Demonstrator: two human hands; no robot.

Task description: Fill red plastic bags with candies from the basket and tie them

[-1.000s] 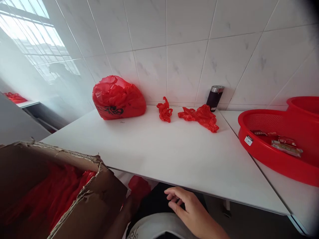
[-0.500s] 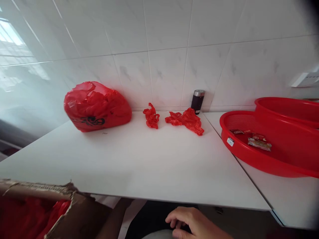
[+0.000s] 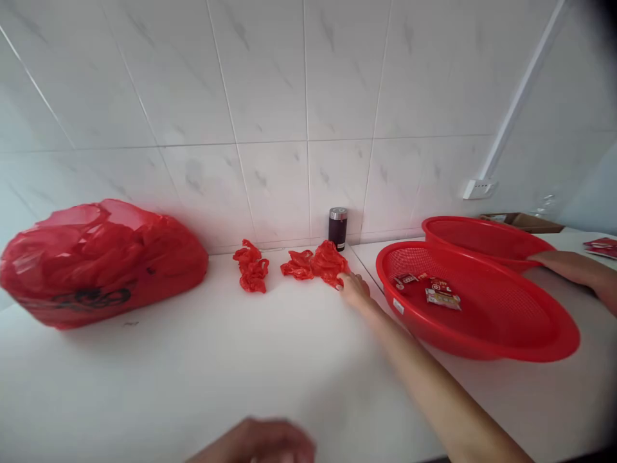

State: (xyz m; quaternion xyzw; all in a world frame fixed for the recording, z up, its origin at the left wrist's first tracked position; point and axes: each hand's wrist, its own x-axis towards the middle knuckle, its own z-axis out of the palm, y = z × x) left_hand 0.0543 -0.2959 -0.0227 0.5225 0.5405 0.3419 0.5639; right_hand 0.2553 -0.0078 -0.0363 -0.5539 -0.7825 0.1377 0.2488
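My right hand [image 3: 355, 290] reaches far across the white table [image 3: 193, 379], and its fingers curl onto the right edge of a crumpled red plastic bag [image 3: 315, 263] near the tiled wall. A smaller crumpled red bag [image 3: 251, 271] lies just left of it. My left hand [image 3: 258, 444] is low at the frame's bottom edge over the table's front; it is blurred and its fingers cannot be made out. A large stuffed red bag [image 3: 101, 263] with black print sits at the far left.
A dark flask with a metal cap [image 3: 338, 226] stands against the wall behind the bags. A red mesh basket [image 3: 482, 350] holding small packets [image 3: 441, 297] sits right of my arm. Another person's hand [image 3: 571, 270] rests on a second red basin [image 3: 482, 233] behind it.
The view swung up and right, and the cardboard box of red bags left the frame. My right hand rose from below the table's edge and stretched out to the crumpled red bag.
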